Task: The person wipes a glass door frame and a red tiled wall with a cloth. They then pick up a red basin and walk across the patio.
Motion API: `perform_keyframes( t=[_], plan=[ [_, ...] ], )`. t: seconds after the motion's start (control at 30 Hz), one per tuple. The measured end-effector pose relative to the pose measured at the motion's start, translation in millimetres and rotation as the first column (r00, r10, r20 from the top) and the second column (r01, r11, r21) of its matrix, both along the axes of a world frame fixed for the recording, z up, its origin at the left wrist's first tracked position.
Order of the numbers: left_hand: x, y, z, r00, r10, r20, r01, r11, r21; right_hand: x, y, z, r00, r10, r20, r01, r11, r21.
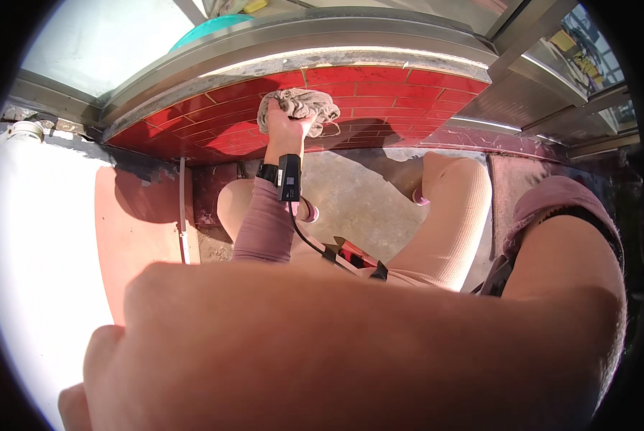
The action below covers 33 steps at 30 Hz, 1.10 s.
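My left hand (288, 121) grips a crumpled, greyish-beige cloth (314, 105) and presses it to a wall of red rectangular tiles (365, 89). A black device with a cable is strapped at that wrist. Very near the camera, my right hand (192, 334) and forearm stretch across the lower part of the view. Its fingers are curled at the lower left; their tips and the palm side are hidden, so whether it holds anything cannot be told.
Above the tiles runs a rough ledge (246, 68) below a metal window frame (322, 32). A thin white pipe (183, 215) stands at left. My bent knees flank the concrete floor (365, 210). A teal basin (209, 29) lies beyond the glass.
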State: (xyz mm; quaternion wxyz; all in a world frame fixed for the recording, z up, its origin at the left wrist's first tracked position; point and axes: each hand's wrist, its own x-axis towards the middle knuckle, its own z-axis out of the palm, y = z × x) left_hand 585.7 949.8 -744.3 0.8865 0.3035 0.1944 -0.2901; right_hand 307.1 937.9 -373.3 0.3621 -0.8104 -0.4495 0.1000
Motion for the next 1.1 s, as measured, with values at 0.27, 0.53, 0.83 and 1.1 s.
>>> perform_keyframes(
  t=[0.27,0.53,0.83,1.1],
  plan=[
    [23.7,115.3,70.9,0.590,-0.426,0.686,-0.272,0.695,0.666,-80.6,-51.3,-2.1,0.988,-0.156,-0.019,0.155,0.988,-0.013],
    [27.8,65.4,27.5,0.506,-0.377,0.776,-0.165,0.841,0.516,-132.6,-98.8,-15.9,0.966,-0.259,-0.013,0.259,0.965,0.028],
    [-75.0,-108.6,55.5,0.997,-0.070,0.013,0.062,0.944,0.325,-160.0,-130.2,-32.6,0.952,-0.303,-0.051,0.307,0.947,0.100],
    [-131.0,-156.6,83.6,0.928,-0.364,0.075,0.366,0.931,-0.009,-153.7,-133.3,-35.1,0.947,-0.316,-0.063,0.321,0.941,0.102]
  ],
)
